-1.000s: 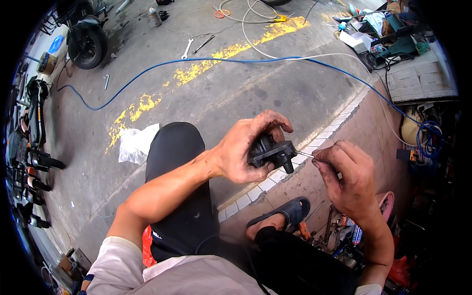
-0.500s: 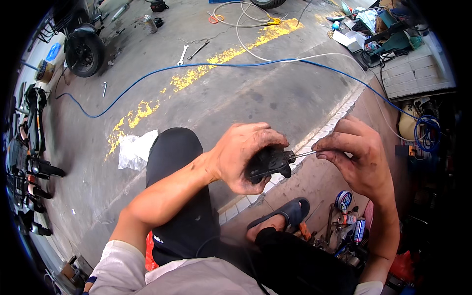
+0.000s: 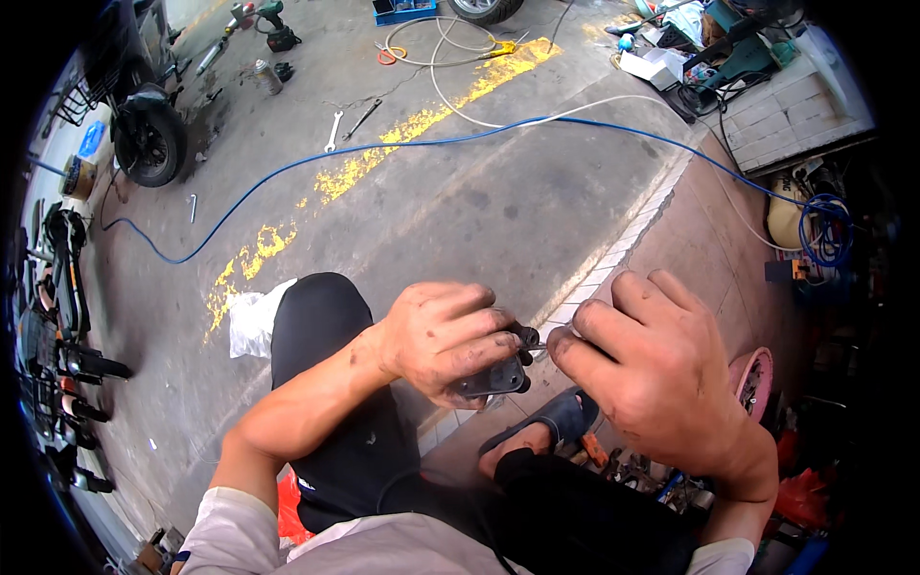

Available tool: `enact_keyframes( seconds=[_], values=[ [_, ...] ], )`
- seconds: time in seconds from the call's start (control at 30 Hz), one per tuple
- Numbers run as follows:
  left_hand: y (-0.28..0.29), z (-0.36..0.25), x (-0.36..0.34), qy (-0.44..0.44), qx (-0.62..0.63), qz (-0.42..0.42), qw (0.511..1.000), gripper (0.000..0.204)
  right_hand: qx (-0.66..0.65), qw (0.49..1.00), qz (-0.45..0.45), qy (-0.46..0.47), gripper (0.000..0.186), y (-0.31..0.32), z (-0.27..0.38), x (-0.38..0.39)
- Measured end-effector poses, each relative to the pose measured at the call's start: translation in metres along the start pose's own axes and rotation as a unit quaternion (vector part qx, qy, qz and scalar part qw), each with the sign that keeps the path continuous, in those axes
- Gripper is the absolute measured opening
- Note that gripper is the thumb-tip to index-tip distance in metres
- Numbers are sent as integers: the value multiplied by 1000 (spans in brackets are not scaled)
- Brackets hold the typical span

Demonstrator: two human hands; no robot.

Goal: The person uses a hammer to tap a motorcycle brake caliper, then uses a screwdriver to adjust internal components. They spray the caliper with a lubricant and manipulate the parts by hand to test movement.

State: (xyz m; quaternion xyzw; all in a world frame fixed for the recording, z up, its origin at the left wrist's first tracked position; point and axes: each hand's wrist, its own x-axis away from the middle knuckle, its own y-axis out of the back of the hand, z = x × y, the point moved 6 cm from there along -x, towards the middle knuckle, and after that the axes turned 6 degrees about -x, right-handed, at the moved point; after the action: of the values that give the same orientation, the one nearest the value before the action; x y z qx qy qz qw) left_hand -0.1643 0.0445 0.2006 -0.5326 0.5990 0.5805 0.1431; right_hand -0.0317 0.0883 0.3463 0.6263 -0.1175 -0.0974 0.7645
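My left hand (image 3: 448,335) is closed around a small black plastic part (image 3: 494,379), a housing with a flat plate and stubby projections. Its lower plate and right end show past my fingers; the rest is covered. To the right, my right hand (image 3: 644,369) pinches a thin metal rod (image 3: 539,348), its back turned up. Only a short length of the rod shows between the part and my fingertips. The rod's left end meets the right end of the part; whether it goes inside cannot be made out. Both hands are smudged with dark grime.
A blue hose (image 3: 383,147) crosses the concrete floor, with a wrench (image 3: 333,131) beyond it. A scooter wheel (image 3: 150,144) stands far left. Tools and cans lie beside my sandaled foot (image 3: 546,422). A white plastic bag (image 3: 257,321) rests by my left knee.
My hands have come down and closer together. My right hand has rolled over, its back now upward, and less of the rod shows. My left fingers now cover more of the black part.
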Motion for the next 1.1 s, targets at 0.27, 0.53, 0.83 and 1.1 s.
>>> enact_keyframes(
  seconds=[0.27,0.53,0.83,1.1],
  values=[
    [15,-3,-2,-17,-85,-46,995,46,44,993,-109,16,50,7,-3,14],
    [14,-7,-3,-35,-80,-57,995,35,-66,987,-133,-63,24,30,-12,6],
    [13,-9,-4,-42,-85,-59,994,34,-94,991,-80,-60,21,24,-12,1],
    [7,-8,-2,-21,-79,-28,996,42,-33,998,-41,-18,29,4,0,0]
  ],
)
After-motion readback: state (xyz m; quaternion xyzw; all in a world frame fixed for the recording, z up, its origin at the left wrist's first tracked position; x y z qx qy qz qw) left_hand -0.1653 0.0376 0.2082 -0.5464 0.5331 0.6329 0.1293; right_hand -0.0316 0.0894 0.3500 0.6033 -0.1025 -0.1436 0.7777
